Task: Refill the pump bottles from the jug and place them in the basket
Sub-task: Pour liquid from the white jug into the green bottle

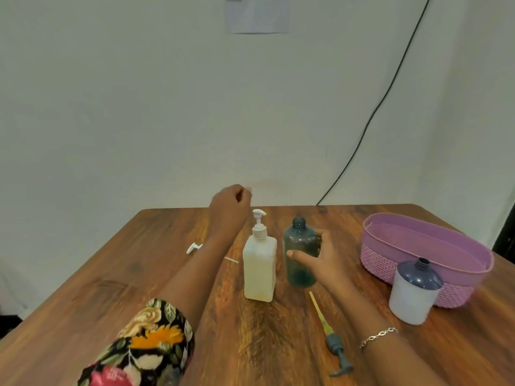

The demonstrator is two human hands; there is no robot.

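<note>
Teal bottle (pixel 298 238) stands upright mid-surface with its neck open, just right of the white bottle (pixel 259 263), whose pump is on. The right grip (pixel 320 257) wraps it, thumb in front and fingers behind. The left grip (pixel 231 201) hovers curled above the white bottle's pump, seemingly holding nothing. For a clean refill, hold the teal bottle vertical and pour slowly into its narrow neck. A loose pump (pixel 335 341) lies at the front. The basket (pixel 390 260) sits near the right edge, with a white container (pixel 412 302) before it. Open surface (pixel 111 274) lies to the left.
</note>
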